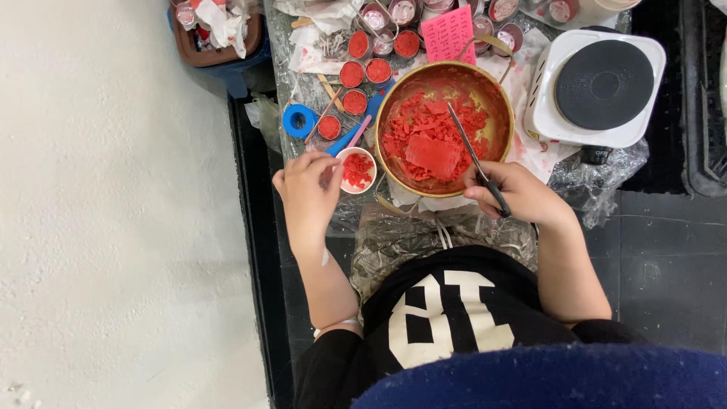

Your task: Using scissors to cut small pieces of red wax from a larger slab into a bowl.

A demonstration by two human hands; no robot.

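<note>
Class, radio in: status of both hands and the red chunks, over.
Left hand steadying small white cup of red chunks. Right hand gripping dark-handled tool, tip in gold bowl of red chunks. Filled tins crowd behind.

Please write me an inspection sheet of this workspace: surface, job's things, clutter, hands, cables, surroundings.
Surface: table under crinkled clear plastic sheet, red-stained.
Job's things: gold metal bowl of red wax-like chunks; small white cup partly filled with them; slim metal tool.
Clutter: filled small round tins, blue tape roll, pink card.
Hands: left hand holds the cup; right hand grips the tool.
Cables: nothing seen.
Surroundings: white single hot plate, bin of rubbish, pale floor.
</note>
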